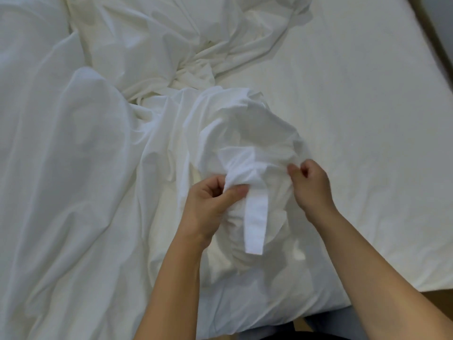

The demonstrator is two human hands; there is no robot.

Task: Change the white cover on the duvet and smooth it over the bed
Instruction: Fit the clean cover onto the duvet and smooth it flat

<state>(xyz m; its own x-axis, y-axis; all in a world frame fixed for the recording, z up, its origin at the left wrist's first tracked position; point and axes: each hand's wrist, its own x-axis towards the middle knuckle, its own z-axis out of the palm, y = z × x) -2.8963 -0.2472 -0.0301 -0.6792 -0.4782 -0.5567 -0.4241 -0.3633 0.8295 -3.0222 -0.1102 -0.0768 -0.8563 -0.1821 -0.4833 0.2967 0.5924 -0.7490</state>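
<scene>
A white duvet cover (81, 168) lies crumpled over the left and middle of the bed. Near the front, a bunched corner of the duvet (250, 133) bulges up inside the cover. My left hand (210, 204) grips a gathered fold of this corner where a flat white tie strip (256, 224) hangs down. My right hand (311, 185) pinches the cloth at the right side of the same bunch, its fingers curled.
The bare white mattress sheet (367, 119) fills the right half of the bed. A wooden bed frame edge (438, 35) runs along the upper right. More twisted white cloth (193, 69) is heaped at the back middle. Floor shows at the bottom right corner.
</scene>
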